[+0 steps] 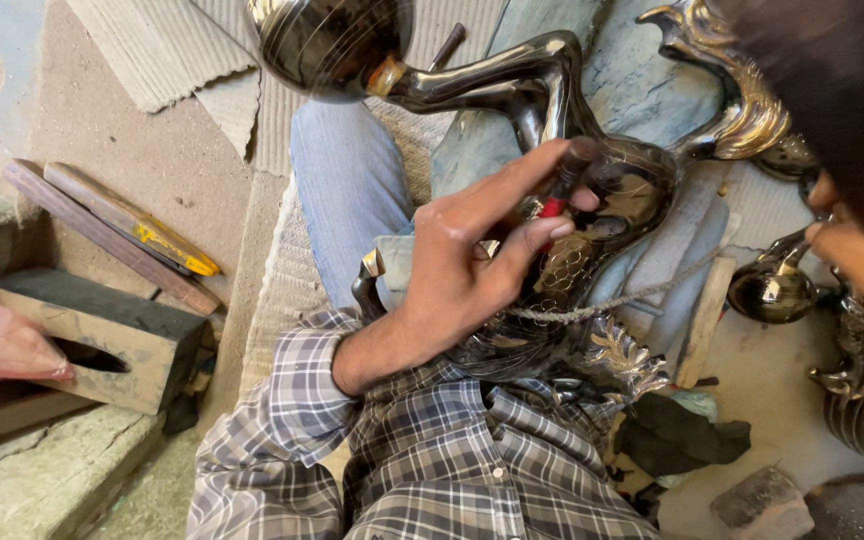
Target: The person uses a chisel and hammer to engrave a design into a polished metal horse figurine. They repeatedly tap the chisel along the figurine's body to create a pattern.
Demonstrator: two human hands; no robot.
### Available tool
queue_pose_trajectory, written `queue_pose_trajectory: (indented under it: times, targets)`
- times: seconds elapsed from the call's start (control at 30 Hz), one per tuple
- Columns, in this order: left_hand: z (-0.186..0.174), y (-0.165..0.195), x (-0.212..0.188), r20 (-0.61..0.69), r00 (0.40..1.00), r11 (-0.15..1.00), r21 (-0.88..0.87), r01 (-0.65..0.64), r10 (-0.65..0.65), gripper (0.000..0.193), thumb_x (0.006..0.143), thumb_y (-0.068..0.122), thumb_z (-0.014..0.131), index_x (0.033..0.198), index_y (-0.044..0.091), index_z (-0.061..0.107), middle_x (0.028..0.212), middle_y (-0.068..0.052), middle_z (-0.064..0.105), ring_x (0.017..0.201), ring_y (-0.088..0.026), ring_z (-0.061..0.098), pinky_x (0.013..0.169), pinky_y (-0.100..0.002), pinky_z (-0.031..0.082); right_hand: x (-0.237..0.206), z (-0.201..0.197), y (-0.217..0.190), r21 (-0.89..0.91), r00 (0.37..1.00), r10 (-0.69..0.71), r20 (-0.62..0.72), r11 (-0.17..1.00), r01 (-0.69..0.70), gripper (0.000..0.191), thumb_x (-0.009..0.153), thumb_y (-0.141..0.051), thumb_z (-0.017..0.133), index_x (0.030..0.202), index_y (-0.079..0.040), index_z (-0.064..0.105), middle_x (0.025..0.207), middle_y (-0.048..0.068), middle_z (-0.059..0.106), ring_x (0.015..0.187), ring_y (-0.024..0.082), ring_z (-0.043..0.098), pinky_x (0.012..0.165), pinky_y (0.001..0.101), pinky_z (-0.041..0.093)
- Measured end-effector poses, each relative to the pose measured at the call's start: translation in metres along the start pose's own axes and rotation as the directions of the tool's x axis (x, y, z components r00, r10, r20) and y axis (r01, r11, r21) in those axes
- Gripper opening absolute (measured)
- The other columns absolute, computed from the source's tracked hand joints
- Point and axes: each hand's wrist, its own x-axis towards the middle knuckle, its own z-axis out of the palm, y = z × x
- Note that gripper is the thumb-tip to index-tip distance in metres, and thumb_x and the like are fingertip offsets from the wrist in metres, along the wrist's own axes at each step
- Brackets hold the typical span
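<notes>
Head view — left hand [472, 260] fingers pinch a red-tipped tool [555, 200] on the glossy, dark, engraved metal horse [632, 190].

You sit on a dusty concrete floor [167, 160] in daylight. Corrugated cardboard sheets [167, 50] lie ahead, wooden planks [102, 225] and a hollow wooden block [102, 335] at left, stone slabs [47, 470] beside them.

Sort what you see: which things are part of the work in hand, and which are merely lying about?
In hand:
left hand
red-tipped tool
dark polished metal figure
twisted cord

Lying about:
wooden box
wooden strips
dark cloth
stone block
corrugated mat
</notes>
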Motion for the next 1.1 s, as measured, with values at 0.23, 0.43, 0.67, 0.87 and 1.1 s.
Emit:
queue_pose_trajectory:
  times: [0.23, 0.43, 0.67, 0.87, 1.1]
  targets:
    - [0.006, 0.014, -0.007, -0.152, 0.978, 0.989, -0.027, 0.142, -0.145, 0.052, 0.103, 0.002, 0.073, 0.151, 0.005, 0.053, 0.120, -0.009, 0.077, 0.081, -0.008, 0.077, 0.064, -0.019, 0.064, 0.040, -0.030, -0.011, -0.067, 0.970, -0.199, 0.139, 0.975, 0.210, 0.078, 0.077, 0.000, 0.072, 0.150, -0.014, 0.050, 0.079, 0.005, 0.060, 0.066, 0.013, 0.058, 0.065, 0.0303, 0.053]
    - [0.011, 0.018, -0.016, -0.264, 0.943, 0.977, -0.118, 0.178, -0.204, 0.046, 0.104, -0.001, 0.069, 0.146, -0.002, 0.051, 0.116, -0.010, 0.075, 0.071, -0.005, 0.067, 0.058, -0.017, 0.057, 0.065, -0.049, -0.028, -0.134, 0.919, -0.292, 0.265, 0.933, 0.335, 0.092, 0.071, -0.002, 0.070, 0.158, -0.019, 0.046, 0.076, -0.002, 0.057, 0.067, 0.008, 0.055, 0.067, 0.0281, 0.052]
    - [0.015, 0.014, -0.023, -0.315, 0.925, 0.971, -0.178, 0.162, -0.212, 0.048, 0.103, -0.001, 0.071, 0.145, 0.000, 0.049, 0.109, -0.008, 0.071, 0.075, -0.004, 0.064, 0.060, -0.015, 0.056, 0.084, -0.064, -0.042, 0.414, 0.871, -0.362, 0.332, 0.886, 0.210, 0.089, 0.084, -0.004, 0.064, 0.166, -0.020, 0.035, 0.083, -0.007, 0.061, 0.052, 0.001, 0.052, 0.049, 0.0236, 0.044]
    - [0.015, 0.014, -0.021, -0.338, 0.914, 0.967, -0.192, 0.168, -0.226, 0.047, 0.100, -0.001, 0.075, 0.140, 0.000, 0.050, 0.108, -0.009, 0.071, 0.072, -0.003, 0.061, 0.058, -0.016, 0.054, 0.081, -0.064, -0.053, -0.376, 0.902, -0.154, 0.403, 0.871, 0.317, 0.103, 0.068, 0.002, 0.065, 0.161, -0.034, 0.038, 0.077, -0.003, 0.060, 0.061, 0.006, 0.056, 0.059, 0.0235, 0.051]
    - [0.007, 0.007, 0.000, -0.087, 0.982, 0.986, -0.013, 0.165, -0.165, 0.050, 0.098, 0.010, 0.080, 0.142, 0.008, 0.055, 0.118, -0.006, 0.079, 0.061, -0.002, 0.068, 0.047, -0.016, 0.051, 0.047, -0.038, -0.034, -0.131, 0.943, -0.332, -0.031, 0.937, 0.325, 0.074, 0.084, 0.008, 0.061, 0.155, -0.003, 0.049, 0.080, 0.010, 0.060, 0.061, 0.018, 0.053, 0.062, 0.0337, 0.047]
